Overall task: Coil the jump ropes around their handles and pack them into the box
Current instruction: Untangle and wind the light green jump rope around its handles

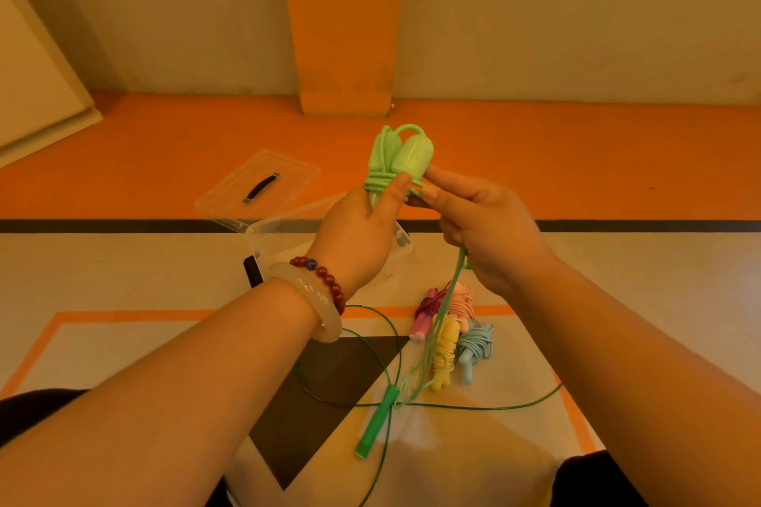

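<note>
My left hand (362, 235) grips the pale green jump rope handles (401, 154), held upright with a few turns of cord wound round them under my thumb. My right hand (477, 226) pinches the loose green cord (455, 280) beside the handles; the cord hangs down to the floor. The clear plastic box (263, 235) stands behind my left hand, mostly hidden by it. On the floor lie coiled ropes: purple (426, 311), pink (463, 303), yellow (444, 354) and blue (473, 348). A darker green rope (376, 422) lies uncoiled, its cord looping across the floor.
The box's clear lid (263, 185) with a dark handle lies on the orange floor behind the box. An orange pillar (341, 21) and the wall stand beyond. My knees show at the bottom corners.
</note>
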